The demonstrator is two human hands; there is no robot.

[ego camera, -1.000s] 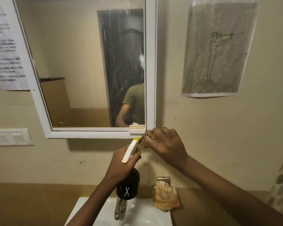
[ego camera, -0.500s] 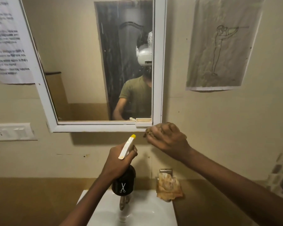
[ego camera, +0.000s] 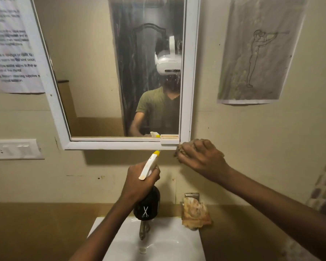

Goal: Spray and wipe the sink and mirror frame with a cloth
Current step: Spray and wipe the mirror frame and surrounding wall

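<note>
A white-framed mirror [ego camera: 188,91] hangs on the wall above a white sink [ego camera: 183,247]. My left hand [ego camera: 139,181] grips a black spray bottle [ego camera: 148,206] by its white trigger head, whose yellow nozzle points at the frame's lower edge. My right hand [ego camera: 201,159] holds a bunched brown cloth [ego camera: 178,152] at the frame's bottom right corner, just under a small white holder [ego camera: 169,139]. Most of the cloth is hidden in my fingers.
A metal tap [ego camera: 143,230] stands under the bottle. A crumpled tan rag [ego camera: 195,213] sits on a bracket at the sink's back right. A switch plate [ego camera: 13,149] and a printed notice [ego camera: 11,49] are to the left, a drawing [ego camera: 260,51] to the right.
The view has tilted up, so the mirror sits higher and shows more reflection. My right hand with the cloth has slid slightly right along the frame's bottom corner. The left hand keeps the bottle.
</note>
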